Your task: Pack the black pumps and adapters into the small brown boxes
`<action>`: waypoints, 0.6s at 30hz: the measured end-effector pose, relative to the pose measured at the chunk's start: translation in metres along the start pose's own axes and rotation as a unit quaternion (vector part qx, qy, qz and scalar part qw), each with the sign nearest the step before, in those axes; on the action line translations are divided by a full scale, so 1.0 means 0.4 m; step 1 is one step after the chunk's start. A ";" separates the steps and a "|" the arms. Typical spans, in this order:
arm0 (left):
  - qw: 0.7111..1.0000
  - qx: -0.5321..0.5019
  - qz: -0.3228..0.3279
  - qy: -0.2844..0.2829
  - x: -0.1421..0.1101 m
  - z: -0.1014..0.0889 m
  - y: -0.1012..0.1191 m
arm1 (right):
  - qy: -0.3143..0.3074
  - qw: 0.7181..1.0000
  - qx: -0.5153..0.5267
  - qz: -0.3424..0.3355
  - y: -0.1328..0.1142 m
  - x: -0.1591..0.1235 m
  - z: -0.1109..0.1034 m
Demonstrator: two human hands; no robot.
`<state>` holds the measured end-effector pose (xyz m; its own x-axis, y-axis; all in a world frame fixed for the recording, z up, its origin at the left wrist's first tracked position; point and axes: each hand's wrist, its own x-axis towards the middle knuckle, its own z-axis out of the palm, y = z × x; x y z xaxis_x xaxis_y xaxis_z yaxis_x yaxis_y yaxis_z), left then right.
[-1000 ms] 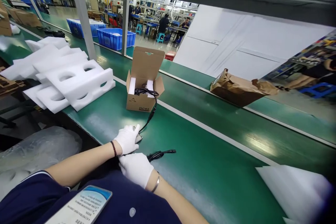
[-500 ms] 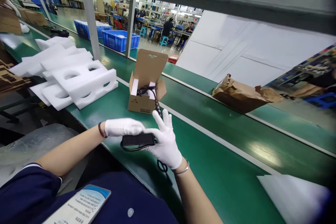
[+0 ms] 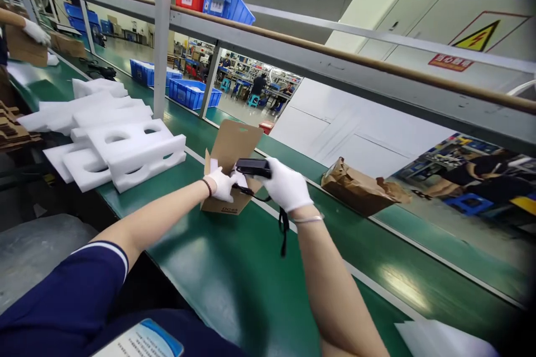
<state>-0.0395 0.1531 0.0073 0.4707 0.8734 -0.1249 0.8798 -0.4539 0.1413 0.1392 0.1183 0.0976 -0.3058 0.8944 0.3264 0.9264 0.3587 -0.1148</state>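
Note:
An open cardboard box (image 3: 228, 206) stands on the green bench, lid raised, with white foam showing inside. My gloved left hand (image 3: 221, 185) is at its near wall, fingers bent over the edge and partly hidden. Just above the opening, my gloved right hand (image 3: 288, 185) grips a black power adapter (image 3: 253, 167) by its right end. A black cord (image 3: 247, 191) runs from under the adapter across the box front, and a bundled end (image 3: 283, 228) dangles below my right wrist.
White foam inserts (image 3: 125, 145) are piled left of the box. Beyond it lies a crumpled brown paper package (image 3: 360, 187). White sheets (image 3: 444, 337) lie at the lower right. A metal post (image 3: 162, 39) and rail stand behind the bench. A co-worker's gloved hand (image 3: 37, 30) holds cardboard at far left.
My right hand has carried the adapter up and forward from near my body to the box. My left hand has left the adapter and moved to the box's near wall. The view has tilted up.

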 end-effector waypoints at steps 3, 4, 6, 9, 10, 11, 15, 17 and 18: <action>1.000 -0.004 -0.008 0.028 -0.056 0.036 0.064 | -0.093 0.984 -0.126 -0.083 -0.042 0.095 0.043; 0.999 -0.006 -0.012 0.038 -0.072 0.044 0.083 | -0.130 0.975 -0.152 -0.097 -0.053 0.119 0.060; 0.998 -0.012 -0.022 0.055 -0.096 0.054 0.113 | -0.193 0.956 -0.192 -0.105 -0.069 0.151 0.089; 0.997 -0.017 -0.040 0.068 -0.113 0.058 0.139 | -0.219 0.948 -0.213 -0.095 -0.082 0.168 0.109; 0.996 -0.018 -0.047 0.068 -0.114 0.057 0.143 | -0.221 0.946 -0.217 -0.092 -0.089 0.169 0.113; 0.996 -0.019 -0.052 0.066 -0.114 0.057 0.147 | -0.224 0.945 -0.222 -0.090 -0.097 0.168 0.118; 0.996 -0.027 -0.066 0.059 -0.105 0.060 0.156 | -0.256 0.935 -0.229 -0.089 -0.143 0.173 0.178; 0.996 -0.036 -0.064 0.056 -0.098 0.069 0.159 | -0.284 0.928 -0.225 -0.088 -0.158 0.182 0.227; 0.996 -0.042 -0.063 0.054 -0.093 0.075 0.160 | -0.297 0.925 -0.221 -0.085 -0.162 0.188 0.251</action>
<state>0.0014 0.0861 -0.0084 0.3421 0.9387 -0.0413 0.9210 -0.3263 0.2125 0.0341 0.1893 0.0354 -0.4009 0.8710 -0.2839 0.8130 0.4811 0.3279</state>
